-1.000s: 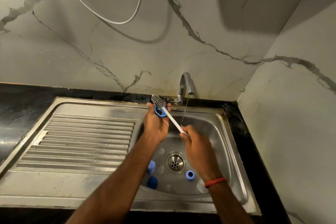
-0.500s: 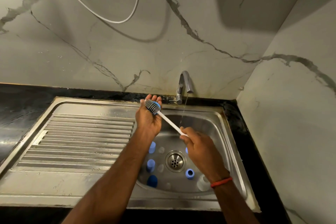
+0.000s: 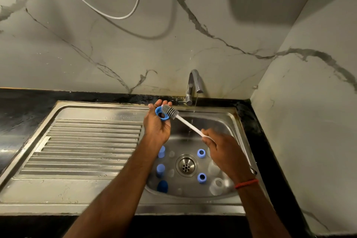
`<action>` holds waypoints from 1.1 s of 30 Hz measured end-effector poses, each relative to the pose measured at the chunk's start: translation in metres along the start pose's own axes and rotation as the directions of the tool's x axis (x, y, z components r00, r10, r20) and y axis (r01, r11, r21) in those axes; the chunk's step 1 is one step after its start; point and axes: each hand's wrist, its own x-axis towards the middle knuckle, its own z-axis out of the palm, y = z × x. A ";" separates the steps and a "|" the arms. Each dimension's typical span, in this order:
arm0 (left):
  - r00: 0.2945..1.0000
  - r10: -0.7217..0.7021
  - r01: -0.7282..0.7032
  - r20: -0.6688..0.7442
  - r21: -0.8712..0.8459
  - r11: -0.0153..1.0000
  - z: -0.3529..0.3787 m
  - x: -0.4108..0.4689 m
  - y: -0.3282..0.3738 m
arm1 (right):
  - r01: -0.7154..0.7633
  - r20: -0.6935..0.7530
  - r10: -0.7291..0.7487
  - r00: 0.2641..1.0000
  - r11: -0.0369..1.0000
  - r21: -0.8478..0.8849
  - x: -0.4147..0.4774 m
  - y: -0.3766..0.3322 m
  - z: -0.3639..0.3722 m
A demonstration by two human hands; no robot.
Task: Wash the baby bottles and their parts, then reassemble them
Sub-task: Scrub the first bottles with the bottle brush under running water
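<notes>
While water runs thinly from the tap [image 3: 195, 83], left hand [image 3: 157, 127] cups a blue collar ring [image 3: 161, 114], fingers half-open | right hand [image 3: 222, 149] grips brush [image 3: 179, 118] handle, bristles on ring | sink [image 3: 234, 121] holds blue caps, two blue rings, clear bottle parts around drain [image 3: 186, 165].

Three blue rings [image 3: 161, 114], one brush [image 3: 170, 111]
</notes>
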 end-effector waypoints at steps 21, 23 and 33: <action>0.997 -0.053 0.065 -0.063 0.216 0.974 -0.003 0.000 -0.012 | -0.062 0.117 0.036 0.992 0.971 0.230 -0.013 0.013 -0.006; 0.993 -0.115 0.118 -0.027 0.187 0.975 -0.006 -0.003 -0.014 | -0.087 0.097 0.065 0.993 0.968 0.234 -0.013 0.021 -0.008; 0.985 -0.170 0.134 0.004 0.600 0.789 -0.029 0.002 -0.045 | -0.206 0.062 0.198 0.978 0.963 0.173 -0.021 0.048 -0.007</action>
